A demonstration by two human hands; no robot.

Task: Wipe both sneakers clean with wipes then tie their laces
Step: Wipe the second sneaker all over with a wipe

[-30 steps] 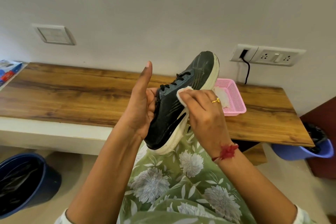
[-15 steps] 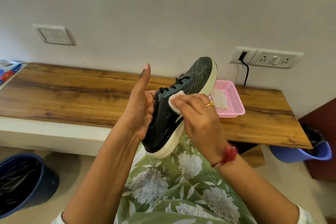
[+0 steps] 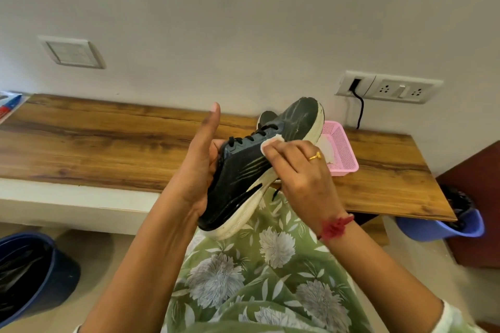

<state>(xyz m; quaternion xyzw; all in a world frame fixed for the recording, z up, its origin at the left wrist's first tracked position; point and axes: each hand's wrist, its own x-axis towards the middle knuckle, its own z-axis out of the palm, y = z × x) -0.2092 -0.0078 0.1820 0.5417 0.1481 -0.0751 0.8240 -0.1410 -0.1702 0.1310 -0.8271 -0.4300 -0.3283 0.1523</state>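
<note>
A long wooden surface [image 3: 108, 143] runs along a plain pale wall, and its right end stops short of a maroon cabinet [image 3: 476, 211]. The left stretch of the surface lies open. At the far left edge a printed packet [image 3: 8, 105] is cut off by the frame. A pink basket [image 3: 343, 151] stands near the right end, below a socket panel [image 3: 389, 88] with a black cable [image 3: 361, 111] hanging from it. A switch plate [image 3: 73, 52] sits on the wall to the left. On the floor, a dark blue bin [image 3: 32, 273] stands at the left and a lighter blue bucket [image 3: 443, 227] at the right corner, both lined with black bags.

Both hands are raised above a green floral lap [image 3: 257, 278], in front of the surface edge. The left hand [image 3: 200, 170] grips the black sneaker [image 3: 243, 176] at its heel end, thumb pointing straight up. The sneaker tilts with its toe up and away, its white sole facing right. The right hand [image 3: 300, 170], wearing a gold ring [image 3: 315, 156] and a red wrist thread [image 3: 335, 226], pinches a white wipe [image 3: 270, 142] against the sneaker's side, just beside the laces [image 3: 251, 138].

The left hand's fingers are hidden behind the sneaker. Something pale lies in the basket, partly covered by the right hand and hard to make out. Only one sneaker shows.
</note>
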